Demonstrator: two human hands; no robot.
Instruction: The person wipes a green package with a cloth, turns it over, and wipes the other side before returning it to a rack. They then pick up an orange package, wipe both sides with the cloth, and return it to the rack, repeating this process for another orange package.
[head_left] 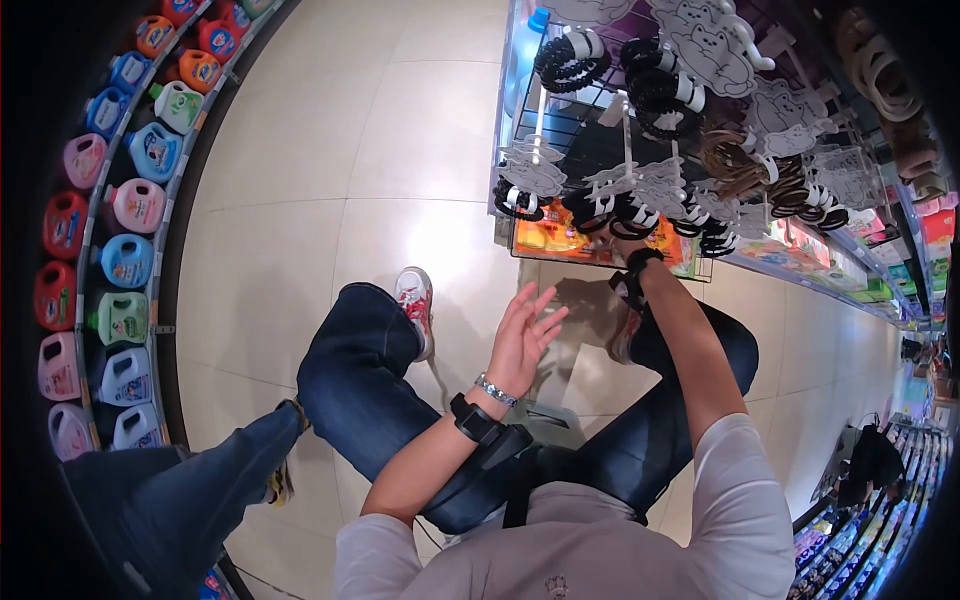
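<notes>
My left hand (522, 338) is raised above the floor between my knees, its fingers spread and nothing in it. A bead bracelet and a black strapped device (482, 422) are on that wrist. My right hand (625, 245) reaches to the lower part of the rack, by the orange packages (550, 235). Black hair ties (635, 215) on white cards hang over it and hide most of its fingers, so what it touches cannot be made out. More black hair ties (572, 62) and brown ones (735, 165) hang higher on the hooks.
Shelves of detergent bottles (135, 205) line the left side. Another person's leg in jeans (215, 475) is at the lower left. A blue-capped bottle (537, 25) stands at the rack's left edge. More shelves of small packages (885, 500) are at the lower right.
</notes>
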